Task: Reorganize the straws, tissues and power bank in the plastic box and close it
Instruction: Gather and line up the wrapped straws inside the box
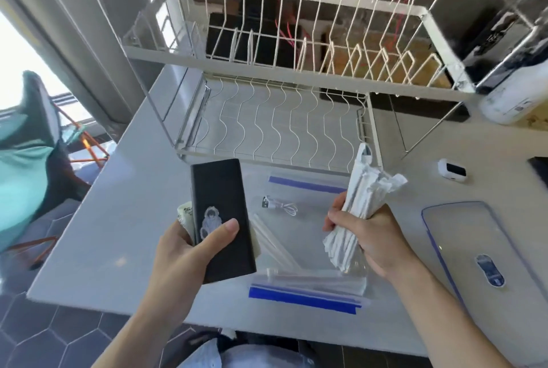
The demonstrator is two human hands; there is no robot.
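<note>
My left hand (pixel 189 252) grips a black power bank (pixel 221 213) with a pale figure sticker, held above the left end of the clear plastic box (pixel 308 183). A small tissue pack (pixel 186 215) peeks out behind the power bank in the same hand. My right hand (pixel 367 234) holds a bundle of paper-wrapped straws (pixel 360 198) upright over the box's right side. Inside the box lie a white USB cable (pixel 280 206) and a few more straws (pixel 274 241). The box's clear lid (pixel 471 249), edged in blue, lies flat on the table to the right.
A white wire dish rack (pixel 281 71) stands just behind the box. A small white device (pixel 452 170) sits at the right, a white bottle (pixel 516 94) farther back. The table's left edge drops to a dark tiled floor, where a teal chair (pixel 26 166) stands.
</note>
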